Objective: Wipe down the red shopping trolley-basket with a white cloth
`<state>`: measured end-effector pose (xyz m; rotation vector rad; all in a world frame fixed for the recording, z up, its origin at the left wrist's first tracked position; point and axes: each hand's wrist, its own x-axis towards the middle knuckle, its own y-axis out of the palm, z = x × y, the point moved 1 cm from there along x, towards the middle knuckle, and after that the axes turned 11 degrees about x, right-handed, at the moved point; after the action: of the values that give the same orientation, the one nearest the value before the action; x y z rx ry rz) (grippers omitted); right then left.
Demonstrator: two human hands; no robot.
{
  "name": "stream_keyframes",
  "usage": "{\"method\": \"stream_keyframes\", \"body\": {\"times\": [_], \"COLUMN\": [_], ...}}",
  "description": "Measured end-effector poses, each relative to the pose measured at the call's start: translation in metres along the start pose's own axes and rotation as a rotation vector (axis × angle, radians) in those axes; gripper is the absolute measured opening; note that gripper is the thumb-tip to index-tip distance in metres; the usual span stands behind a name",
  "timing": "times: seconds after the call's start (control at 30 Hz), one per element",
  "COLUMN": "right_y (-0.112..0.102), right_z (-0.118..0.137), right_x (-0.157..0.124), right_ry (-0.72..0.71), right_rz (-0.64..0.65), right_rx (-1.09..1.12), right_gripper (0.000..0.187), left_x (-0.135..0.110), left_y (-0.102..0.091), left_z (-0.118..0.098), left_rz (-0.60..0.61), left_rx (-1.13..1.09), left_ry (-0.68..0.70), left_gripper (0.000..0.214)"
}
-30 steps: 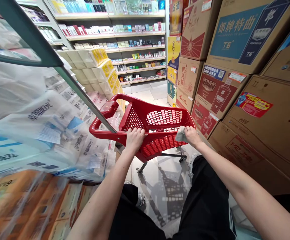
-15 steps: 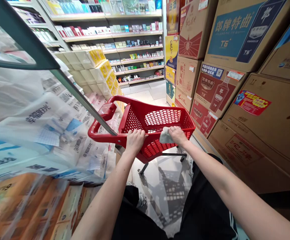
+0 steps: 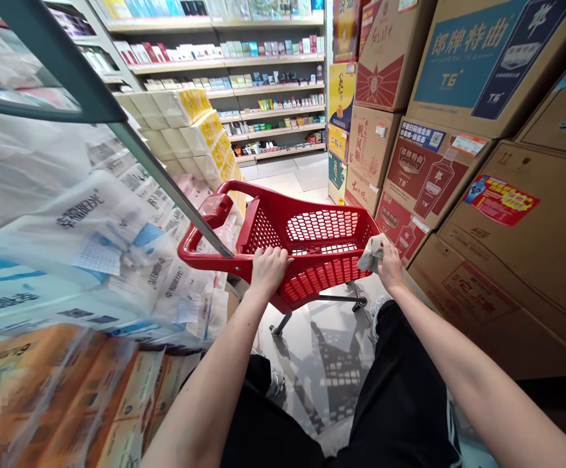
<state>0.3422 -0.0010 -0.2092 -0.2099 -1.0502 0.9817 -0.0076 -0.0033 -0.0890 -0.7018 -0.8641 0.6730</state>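
A red shopping cart (image 3: pixel 312 278) with a perforated basket stands sideways in front of me. Its handle end points left, and a long grey pole with a dark loop at the top (image 3: pixel 166 175) rises from that end. My left hand (image 3: pixel 269 268) is closed over the near rim of the basket. At the basket's right end, my right hand (image 3: pixel 389 263) grips a pale grey cloth (image 3: pixel 371 253), which lies against the corner of the rim. The fingertips of the right hand are partly hidden by the cloth.
Stacked cardboard cartons (image 3: pixel 458 188) rise close on the right. Plastic-wrapped paper packs (image 3: pixel 92 214) are piled on the left, with orange packs (image 3: pixel 43 383) below them. Shelves of small goods (image 3: pixel 273 91) stand at the back. My legs straddle the tiled floor (image 3: pixel 312 364) near the cart's wheels.
My right hand has moved right with the cloth, from the middle of the near rim to the basket's right-end corner. My left hand stays on the rim. The view has shifted slightly.
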Motion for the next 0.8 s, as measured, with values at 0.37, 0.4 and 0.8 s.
{"method": "stream_keyframes", "body": {"times": [0.37,0.4,0.8], "right_y": [0.046,0.049,0.050], "right_z": [0.062,0.062,0.054], "right_x": [-0.036,-0.046,-0.030], "right_ry": [-0.094,-0.085,0.386], "right_rz": [0.213,0.285,-0.205], "right_rx": [-0.020,0.004,0.176], "right_gripper": [0.033,0.034,0.023], "left_x": [0.002,0.003,0.002], "left_y": [0.004,0.004,0.000], "left_z": [0.004,0.003,-0.004], "left_rz": [0.015,0.016,0.011], "left_rx": [-0.046,-0.043,-0.082], "left_ry": [-0.033,-0.033,-0.008], "left_gripper": [0.028,0.028,0.028]}}
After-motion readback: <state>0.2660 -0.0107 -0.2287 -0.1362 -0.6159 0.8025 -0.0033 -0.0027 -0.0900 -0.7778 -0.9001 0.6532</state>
